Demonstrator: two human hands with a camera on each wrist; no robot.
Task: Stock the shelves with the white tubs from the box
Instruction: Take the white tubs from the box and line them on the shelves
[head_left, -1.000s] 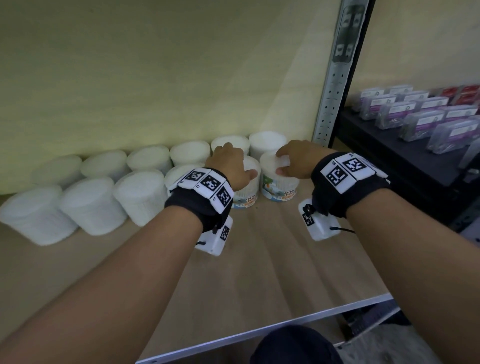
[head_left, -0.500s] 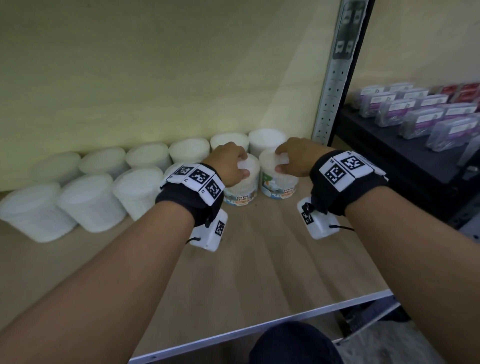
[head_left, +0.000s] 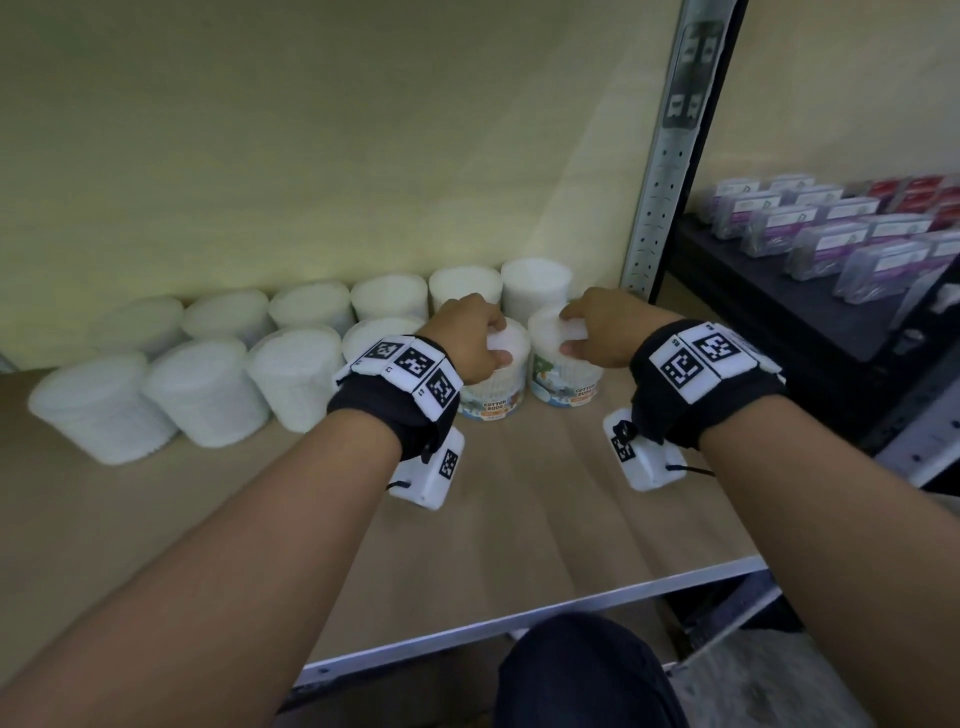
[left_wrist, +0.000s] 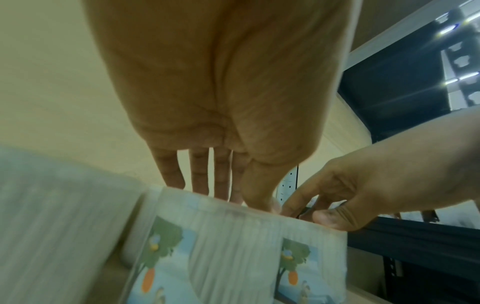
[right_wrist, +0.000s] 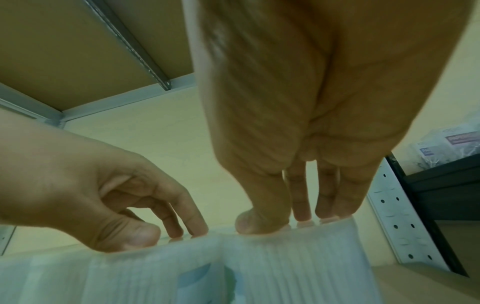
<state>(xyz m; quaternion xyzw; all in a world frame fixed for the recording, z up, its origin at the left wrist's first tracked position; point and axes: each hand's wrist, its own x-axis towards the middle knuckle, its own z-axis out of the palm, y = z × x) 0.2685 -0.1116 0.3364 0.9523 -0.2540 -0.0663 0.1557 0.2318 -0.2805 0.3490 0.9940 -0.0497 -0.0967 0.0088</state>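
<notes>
Two white tubs with colourful cotton-bud labels stand side by side on the wooden shelf (head_left: 519, 519), at the right end of the front row. My left hand (head_left: 497, 339) grips the lid of the left tub (head_left: 493, 395) from above, thumb on the near edge and fingers over the far side. My right hand (head_left: 570, 331) holds the right tub (head_left: 563, 382) the same way. The left wrist view shows my left hand (left_wrist: 233, 195) on its tub (left_wrist: 215, 246). The right wrist view shows my right hand (right_wrist: 293, 223) on its tub (right_wrist: 298, 263).
Several plain white tubs fill a back row (head_left: 311, 312) and a front row (head_left: 208, 389) to the left. A perforated metal upright (head_left: 660, 171) stands just right of the tubs. Beyond it a dark shelf (head_left: 779, 322) carries purple and red boxes. The shelf's metal front edge (head_left: 519, 618) is near my knee.
Hardly anything differs: both hands stay on the lids of the two labelled tubs, which keep their place at the right end of the front row.
</notes>
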